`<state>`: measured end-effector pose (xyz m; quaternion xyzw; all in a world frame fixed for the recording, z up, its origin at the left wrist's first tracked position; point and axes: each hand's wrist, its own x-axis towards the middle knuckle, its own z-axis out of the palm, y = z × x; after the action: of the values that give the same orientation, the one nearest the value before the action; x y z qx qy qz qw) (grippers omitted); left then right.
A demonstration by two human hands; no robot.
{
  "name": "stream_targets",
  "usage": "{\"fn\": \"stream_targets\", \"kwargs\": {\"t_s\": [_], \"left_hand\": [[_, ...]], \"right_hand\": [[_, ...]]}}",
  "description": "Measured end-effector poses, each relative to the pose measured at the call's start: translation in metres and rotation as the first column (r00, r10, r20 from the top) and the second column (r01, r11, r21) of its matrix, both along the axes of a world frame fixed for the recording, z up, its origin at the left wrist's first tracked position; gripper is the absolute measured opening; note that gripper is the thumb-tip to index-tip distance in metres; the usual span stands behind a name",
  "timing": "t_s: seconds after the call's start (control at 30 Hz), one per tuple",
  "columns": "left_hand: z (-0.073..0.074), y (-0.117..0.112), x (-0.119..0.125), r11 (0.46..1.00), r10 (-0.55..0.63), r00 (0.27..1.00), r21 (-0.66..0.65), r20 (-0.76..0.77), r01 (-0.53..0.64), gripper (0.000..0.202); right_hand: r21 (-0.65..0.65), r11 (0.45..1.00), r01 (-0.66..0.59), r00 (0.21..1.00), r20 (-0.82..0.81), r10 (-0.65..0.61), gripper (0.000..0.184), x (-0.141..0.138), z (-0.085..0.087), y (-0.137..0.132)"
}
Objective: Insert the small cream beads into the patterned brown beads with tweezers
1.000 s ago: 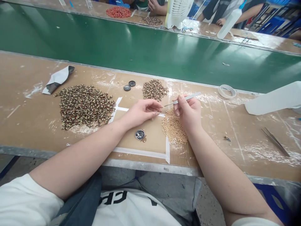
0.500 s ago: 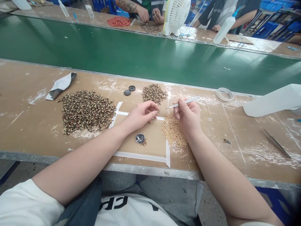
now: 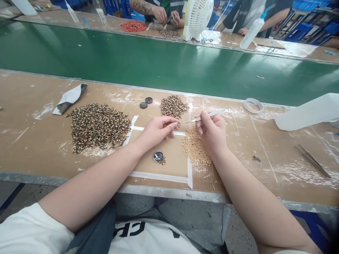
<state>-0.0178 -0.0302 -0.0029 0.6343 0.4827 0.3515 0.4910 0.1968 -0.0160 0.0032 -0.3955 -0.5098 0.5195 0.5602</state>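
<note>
My right hand (image 3: pixel 213 132) grips a slim, pale pointed tool (image 3: pixel 215 113), its thin tip facing left toward my other hand. My left hand (image 3: pixel 161 130) is closed in a pinch, with a tiny piece (image 3: pixel 178 125) at the fingertips, too small to make out. Just beyond lies a small heap of dark-and-gold pieces (image 3: pixel 173 106). Below my right hand spreads a pile of small beige beads (image 3: pixel 196 146), partly covered by that hand. A round dark dish with a shiny content (image 3: pixel 158 156) sits nearer me, inside a white tape outline (image 3: pixel 161 176).
A larger heap of dark-and-gold pieces (image 3: pixel 99 127) lies left. Two black discs (image 3: pixel 143 105) and a tape roll (image 3: pixel 253 105) lie farther back. Metal tweezers (image 3: pixel 314 162) and a white bottle (image 3: pixel 304 113) are right. Beyond the green belt (image 3: pixel 119 56), people work near a fan (image 3: pixel 197 19).
My left fingers have shifted slightly, a little straighter now. My right hand and its tool stay nearly still. Small bits on the green belt have moved right.
</note>
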Motion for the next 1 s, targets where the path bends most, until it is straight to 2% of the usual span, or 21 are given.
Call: {"fn": "stream_targets", "kwargs": {"t_s": [0.23,0.4,0.5,0.7,0.87,1.0], "left_hand": [[0.006,0.0,0.004,0.997,0.005,0.995,-0.079,0.1,0.003,0.03],[0.009,0.0,0.007,0.982,-0.025,0.976,-0.177,0.217,0.064,0.023],[0.009,-0.002,0.008,0.982,-0.034,0.97,-0.173,0.242,0.077,0.022],[0.003,-0.003,0.009,0.991,0.027,0.971,-0.131,0.237,0.005,0.025],[0.002,0.0,0.01,0.986,0.066,0.955,-0.168,0.29,-0.017,0.027],[0.003,0.0,0.011,0.982,0.053,0.956,-0.187,0.288,0.002,0.031]], "right_hand": [[0.022,0.999,0.03,0.999,0.043,-0.031,0.033,0.0,0.0,-0.001],[0.074,0.996,0.058,0.996,0.059,-0.062,0.032,-0.001,0.001,-0.005],[0.119,0.99,0.075,0.991,0.104,-0.088,0.031,-0.002,0.003,-0.008],[0.158,0.982,0.109,0.977,0.168,-0.135,0.034,-0.005,0.005,-0.011],[0.18,0.979,0.1,0.972,0.192,-0.135,0.03,-0.006,0.003,-0.011],[0.18,0.979,0.093,0.971,0.199,-0.129,0.032,-0.005,0.002,-0.01]]}}
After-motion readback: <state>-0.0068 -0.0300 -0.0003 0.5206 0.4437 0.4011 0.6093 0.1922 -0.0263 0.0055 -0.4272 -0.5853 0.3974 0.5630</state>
